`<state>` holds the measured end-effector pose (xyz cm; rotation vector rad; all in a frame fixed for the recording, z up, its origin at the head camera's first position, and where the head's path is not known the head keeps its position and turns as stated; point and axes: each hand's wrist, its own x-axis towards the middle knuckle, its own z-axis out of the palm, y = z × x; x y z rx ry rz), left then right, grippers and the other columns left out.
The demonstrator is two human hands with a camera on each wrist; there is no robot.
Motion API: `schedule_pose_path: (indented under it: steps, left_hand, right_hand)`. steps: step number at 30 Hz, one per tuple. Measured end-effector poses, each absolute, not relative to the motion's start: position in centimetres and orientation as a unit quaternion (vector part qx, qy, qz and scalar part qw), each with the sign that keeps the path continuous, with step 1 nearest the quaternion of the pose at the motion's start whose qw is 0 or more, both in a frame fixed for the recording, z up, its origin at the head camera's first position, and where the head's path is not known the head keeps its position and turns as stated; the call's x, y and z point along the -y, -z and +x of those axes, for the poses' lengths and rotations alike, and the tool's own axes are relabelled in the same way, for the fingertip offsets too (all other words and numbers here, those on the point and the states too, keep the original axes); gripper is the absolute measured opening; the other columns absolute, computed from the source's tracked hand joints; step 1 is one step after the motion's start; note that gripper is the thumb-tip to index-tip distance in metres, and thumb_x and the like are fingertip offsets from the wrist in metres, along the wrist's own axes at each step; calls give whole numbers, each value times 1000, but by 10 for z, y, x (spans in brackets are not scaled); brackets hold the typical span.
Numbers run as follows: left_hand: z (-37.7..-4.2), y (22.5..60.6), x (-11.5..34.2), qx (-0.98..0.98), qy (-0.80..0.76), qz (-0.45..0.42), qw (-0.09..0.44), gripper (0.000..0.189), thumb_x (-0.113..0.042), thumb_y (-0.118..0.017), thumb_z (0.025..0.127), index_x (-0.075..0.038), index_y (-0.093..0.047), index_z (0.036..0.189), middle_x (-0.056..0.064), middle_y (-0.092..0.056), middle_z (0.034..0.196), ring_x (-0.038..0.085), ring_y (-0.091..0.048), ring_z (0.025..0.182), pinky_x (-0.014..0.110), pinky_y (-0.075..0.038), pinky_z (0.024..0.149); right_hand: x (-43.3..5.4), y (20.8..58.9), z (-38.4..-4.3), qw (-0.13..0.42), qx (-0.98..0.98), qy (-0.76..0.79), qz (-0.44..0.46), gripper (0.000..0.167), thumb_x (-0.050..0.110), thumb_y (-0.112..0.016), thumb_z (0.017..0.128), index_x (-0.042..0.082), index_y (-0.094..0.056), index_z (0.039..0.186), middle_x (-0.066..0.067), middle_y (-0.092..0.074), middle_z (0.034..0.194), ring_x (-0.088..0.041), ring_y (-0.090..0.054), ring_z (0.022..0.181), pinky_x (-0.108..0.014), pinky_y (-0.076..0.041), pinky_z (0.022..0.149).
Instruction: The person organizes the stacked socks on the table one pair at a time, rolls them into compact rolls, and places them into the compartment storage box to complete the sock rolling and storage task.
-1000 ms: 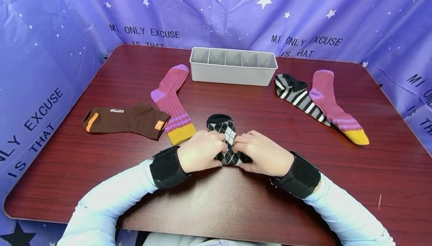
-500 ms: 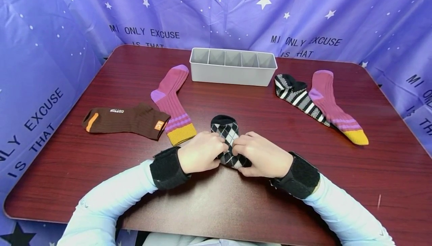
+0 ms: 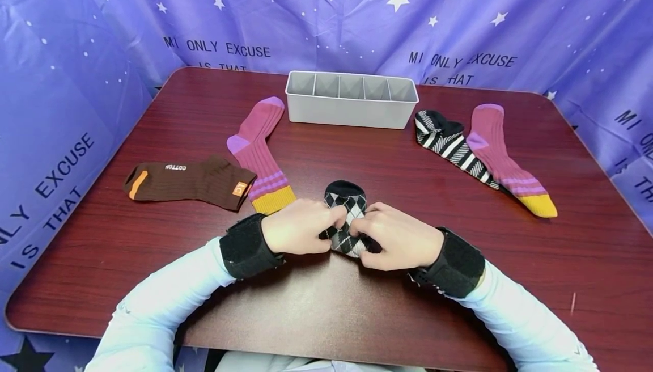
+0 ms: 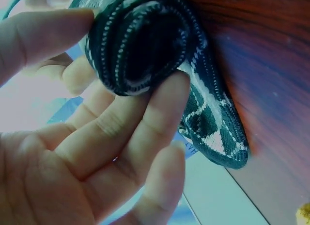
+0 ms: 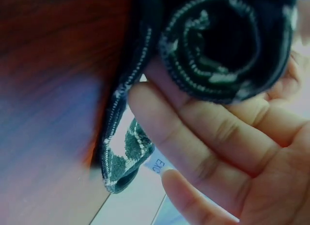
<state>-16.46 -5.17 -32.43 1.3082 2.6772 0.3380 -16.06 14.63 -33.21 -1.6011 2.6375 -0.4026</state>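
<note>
"Close to the front edge of the table (image 3: 576,281), about midway between its two sides, what do the hands have?"

"An argyle sock (image 3: 354,204) in black, white and grey. Its near part is wound into a roll, and a flat black end points towards the far edge."

"How does the left hand (image 3: 298,228) hold it?"

"With bent fingers, closed down to the thickness of the roll. In the left wrist view the thumb tip presses one side and the fingertips the other."

"And the right hand (image 3: 400,239)?"

"Much the same: fingers curled round the other end of the roll, gripping it closely. I can't make out its thumb clearly in the right wrist view."

"What else is on the table?"

"Along the far edge, a grey box (image 3: 352,112) with five compartments. Towards the left edge lies a brown sock (image 3: 178,183), its cuff end meeting a pink sock (image 3: 262,153) whose yellow cuff is just beside the left hand."

"And towards the far right corner?"

"A striped sock (image 3: 454,148) in black and white, partly covered by a second pink sock (image 3: 502,156), whose yellow end points towards the right edge and the front."
</note>
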Motion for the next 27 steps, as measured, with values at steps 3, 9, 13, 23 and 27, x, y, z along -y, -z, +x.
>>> schedule_pose_path:
  steps: [3,9,13,23,27]
  left_hand:
    - [-164,324,52,-895,-106,427,78,23,-19,-59,69,-16,-48,89,-4,-56,69,9,-51,64,27,-42,56]
    - [-162,322,50,-902,-92,415,82,16,-16,-58,72,-16,-53,87,-4,-55,79,11,-52,76,29,-43,61]
    - [-162,321,51,-897,-78,429,67,13,-12,-57,72,-16,-58,84,-5,-51,81,11,-49,83,27,-43,64]
    - [-164,327,50,-911,-92,403,-19,12,-12,-61,71,-16,-51,74,-4,-53,68,13,-53,69,28,-40,53]
    - [-164,330,49,-909,-86,403,-67,12,-12,-59,72,-19,-53,65,-6,-53,64,13,-52,66,27,-38,51]
  right_hand:
    - [-146,331,-162,27,-852,128,-507,8,14,-53,69,16,-49,74,12,-42,59,-2,-44,63,-29,-35,79]
    - [-147,333,-162,42,-858,107,-501,12,7,-55,72,15,-50,77,13,-37,58,-5,-48,70,-30,-36,79]
    - [-148,334,-162,56,-858,95,-502,10,7,-56,75,15,-50,77,12,-41,60,-6,-49,71,-31,-36,76]
    - [-147,337,-166,-40,-869,115,-480,17,9,-61,73,15,-50,85,7,-47,75,-7,-44,71,-28,-38,69]
    - [-146,339,-169,-90,-856,128,-492,16,8,-62,72,15,-50,79,5,-45,74,-8,-43,69,-28,-36,67]
